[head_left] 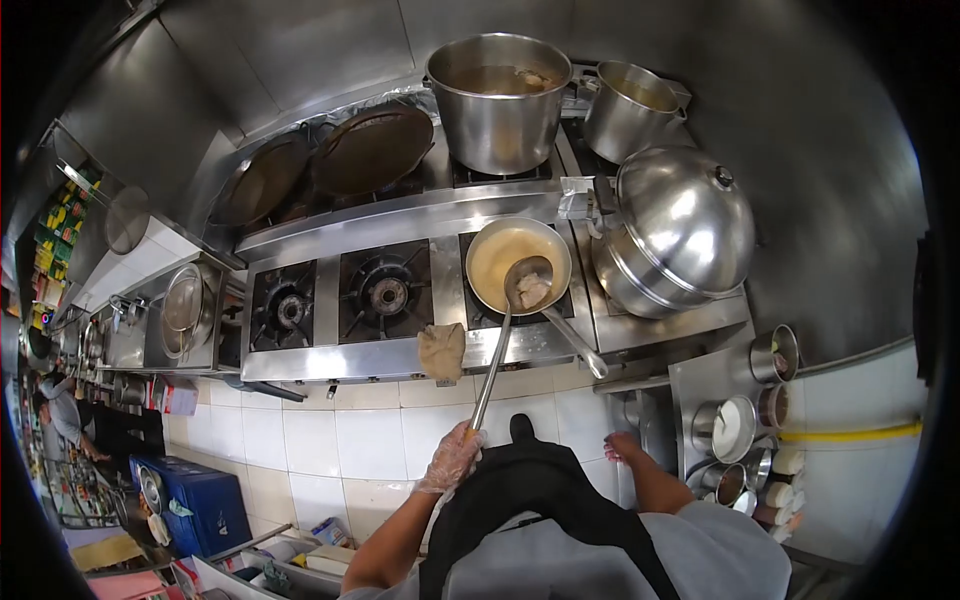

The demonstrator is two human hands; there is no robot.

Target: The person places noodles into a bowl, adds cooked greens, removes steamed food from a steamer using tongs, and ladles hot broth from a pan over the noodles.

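Ladle: dipping into pan w/ broth, lifting a piece.
L hand: gloved, gripping ladle handle.
R hand: bare, fingers loose, holding nothing.
Next: prob. needing steady lift, level bowl.

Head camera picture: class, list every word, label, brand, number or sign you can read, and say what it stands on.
None can be read.
Coloured packets on the shelf: print too small and blurred.
Blue crate: no legible marking.
Pots, the pan and the ladle in the left hand: no lettering visible.
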